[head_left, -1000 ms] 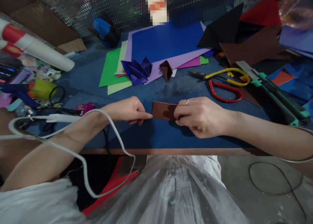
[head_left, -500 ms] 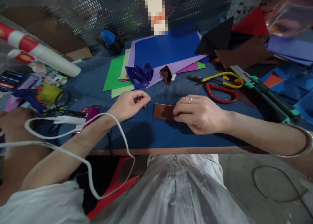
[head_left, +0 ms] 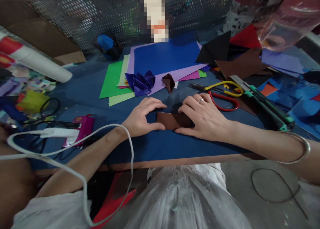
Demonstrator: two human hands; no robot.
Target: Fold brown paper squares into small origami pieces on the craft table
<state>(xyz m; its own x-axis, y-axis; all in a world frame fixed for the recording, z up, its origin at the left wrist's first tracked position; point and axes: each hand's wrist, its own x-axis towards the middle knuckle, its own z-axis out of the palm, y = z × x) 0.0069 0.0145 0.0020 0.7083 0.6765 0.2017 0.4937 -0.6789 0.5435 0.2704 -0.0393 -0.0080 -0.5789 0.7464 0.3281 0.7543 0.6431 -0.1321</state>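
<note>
A folded strip of brown paper lies on the blue table just in front of me. My left hand pinches its left end between thumb and fingers. My right hand, with a ring on one finger, holds the strip's right end, fingers spread over the top edge. Behind the strip sit a small folded brown paper piece and a pleated dark blue paper shape.
Coloured sheets are stacked at the back centre. Scissors with yellow and red handles and a green-handled knife lie to the right. A glue gun with a white cable and clutter fill the left. A perforated metal screen stands behind.
My left hand came back from hovering off the strip and now pinches its left end. My right hand shifted from pressing the strip flat to gripping its right end.
</note>
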